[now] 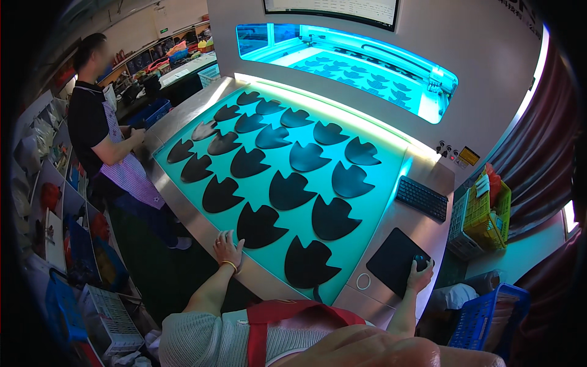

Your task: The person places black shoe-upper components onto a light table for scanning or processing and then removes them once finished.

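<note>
My right hand (pixel 420 276) is closed over a black computer mouse (pixel 421 263) at the right edge of a black mouse pad (pixel 391 260). My left hand (pixel 228 248) lies with spread fingers on the metal border of the machine bed, beside a black cut piece (pixel 260 226). Several such dark, notched, shoe-upper-like pieces lie in rows on the teal-lit bed surface (pixel 244 191). The piece nearest me is a black one (pixel 309 263) at the front. A black keyboard (pixel 422 198) rests on the metal side ledge beyond the mouse pad.
Behind the bed stands a large machine housing with a lit window (pixel 348 67) and a screen (pixel 333 9). A co-worker (pixel 113 134) in an apron stands at the left. Yellow (pixel 486 217) and blue (pixel 483 321) crates are at the right; a white crate (pixel 113 318) sits lower left.
</note>
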Demonstrator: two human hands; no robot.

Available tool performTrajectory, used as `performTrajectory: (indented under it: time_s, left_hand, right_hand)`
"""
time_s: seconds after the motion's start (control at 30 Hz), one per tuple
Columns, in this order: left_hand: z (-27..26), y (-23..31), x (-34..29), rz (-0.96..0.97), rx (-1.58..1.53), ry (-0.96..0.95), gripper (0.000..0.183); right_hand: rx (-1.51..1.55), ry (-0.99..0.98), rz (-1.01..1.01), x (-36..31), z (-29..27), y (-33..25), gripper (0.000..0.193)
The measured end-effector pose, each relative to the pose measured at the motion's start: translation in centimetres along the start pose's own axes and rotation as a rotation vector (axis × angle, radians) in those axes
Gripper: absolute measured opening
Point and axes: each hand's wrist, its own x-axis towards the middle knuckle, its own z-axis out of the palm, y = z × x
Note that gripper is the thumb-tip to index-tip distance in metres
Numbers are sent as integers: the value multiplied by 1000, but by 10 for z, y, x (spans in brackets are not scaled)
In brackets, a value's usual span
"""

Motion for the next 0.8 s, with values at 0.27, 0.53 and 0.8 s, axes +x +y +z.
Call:
performTrajectory:
  time_s: [0.27,0.53,0.8]
  left_hand:
    - [5,-1,0,16,13,41,58]
    - [3,-1,0,22,8,36,58]
    - [4,-2,0,25,16,50,58]
  right_hand:
    - [24,10,10,0,0,0,71]
    - [14,20,-10,-1,-2,0,69]
    - [30,18,-22,-1,-2,-2,69]
